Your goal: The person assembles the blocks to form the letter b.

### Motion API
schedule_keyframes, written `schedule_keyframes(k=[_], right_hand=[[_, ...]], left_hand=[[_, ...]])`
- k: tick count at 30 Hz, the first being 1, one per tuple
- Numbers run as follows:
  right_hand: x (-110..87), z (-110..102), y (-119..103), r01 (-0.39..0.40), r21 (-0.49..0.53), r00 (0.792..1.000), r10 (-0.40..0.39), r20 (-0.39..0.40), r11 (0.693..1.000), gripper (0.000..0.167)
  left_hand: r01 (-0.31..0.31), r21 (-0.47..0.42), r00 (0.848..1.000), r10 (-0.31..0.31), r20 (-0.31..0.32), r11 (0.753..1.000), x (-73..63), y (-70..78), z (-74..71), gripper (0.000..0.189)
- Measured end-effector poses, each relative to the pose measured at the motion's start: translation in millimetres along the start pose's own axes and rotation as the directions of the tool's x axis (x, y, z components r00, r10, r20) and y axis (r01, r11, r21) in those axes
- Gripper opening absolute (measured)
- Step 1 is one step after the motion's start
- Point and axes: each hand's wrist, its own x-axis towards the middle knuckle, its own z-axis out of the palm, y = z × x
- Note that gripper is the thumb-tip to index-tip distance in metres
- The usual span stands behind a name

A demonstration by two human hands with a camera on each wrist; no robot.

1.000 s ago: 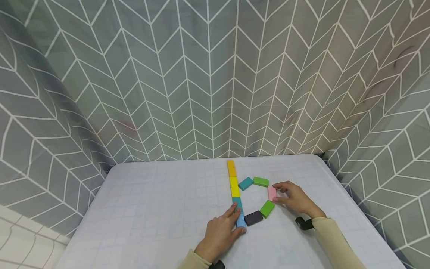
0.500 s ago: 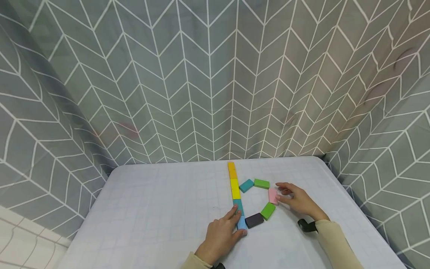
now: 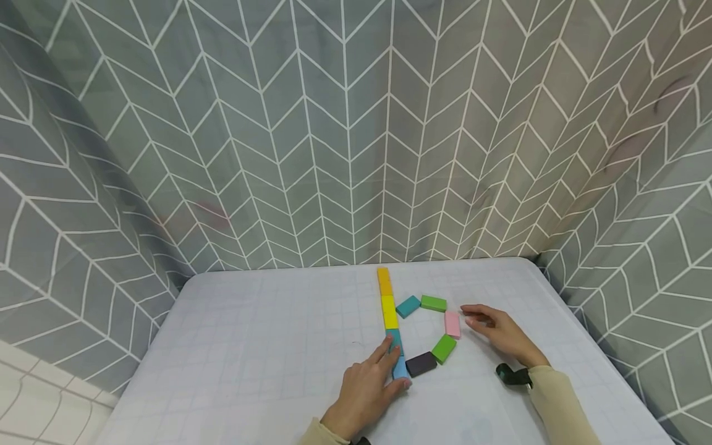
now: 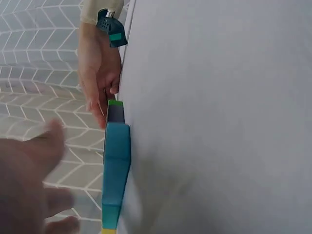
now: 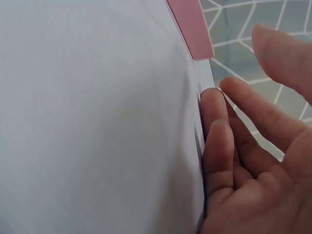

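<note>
My left hand [image 3: 364, 386] lies over the near end of a row of blocks, its fingers spread at the teal block [image 3: 394, 340] and the light blue block [image 3: 400, 369]. In the left wrist view this hand looks blurred beside the blue block [image 4: 117, 141]. Just right of the pink block [image 3: 452, 324], my right hand [image 3: 503, 334] holds nothing, fingers loosely bent. The right wrist view shows a gap between the fingertips and the pink block [image 5: 192, 29]. From the row, a teal block [image 3: 408, 306], green blocks [image 3: 434, 303] and a black block [image 3: 421, 364] curve round with the pink one.
Orange [image 3: 384, 282] and yellow [image 3: 389, 312] blocks form the far part of the straight row. Everything lies on a white-covered table [image 3: 267, 346]. A grey patterned curtain [image 3: 345, 136] hangs behind and along both sides.
My right hand has let go of the pink block and drawn away to the right. The left hand has stayed at the near end of the row.
</note>
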Motion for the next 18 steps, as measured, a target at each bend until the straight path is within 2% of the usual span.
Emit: schedule_keyframes(k=[2, 4, 7, 9, 10, 13, 18], right_hand=[[-0.8, -2, 3, -0.002, 0.016, 1.0, 0.002, 0.007, 1.0, 0.046], [-2.1, -5, 7, -0.018, 0.067, 1.0, 0.017, 0.012, 0.998, 0.047], [-4.5, -10, 14, -0.044, 0.177, 0.999, 0.039, 0.027, 0.983, 0.05], [-5.6, -13, 17, -0.057, 0.243, 0.998, 0.05, 0.032, 0.968, 0.052], [-5.9, -14, 18, -0.058, 0.263, 0.998, 0.05, 0.036, 0.963, 0.053], [-6.1, -16, 20, -0.048, 0.276, 0.998, 0.038, 0.042, 0.96, 0.053], [-4.1, -15, 20, -0.024, 0.253, 0.999, 0.016, 0.032, 0.967, 0.05]], left_hand=[[0.017, -0.04, 0.999, -0.018, -0.032, 0.999, 0.2, -3.7, -1.6, 0.068], [0.067, -0.094, 0.993, -0.075, -0.087, 0.993, 3.0, -10.8, -3.4, 0.07], [0.166, -0.18, 0.966, -0.196, -0.168, 0.97, 8.9, -27.0, -5.3, 0.075], [0.214, -0.258, 0.943, -0.268, -0.196, 0.942, 12.5, -38.5, -7.0, 0.076], [0.229, -0.288, 0.937, -0.291, -0.194, 0.93, 13.7, -43.8, -7.5, 0.077], [0.216, -0.343, 0.942, -0.287, -0.172, 0.914, 15.8, -54.3, -8.7, 0.077], [0.185, -0.337, 0.954, -0.251, -0.162, 0.923, 16.7, -58.9, -9.8, 0.076]])
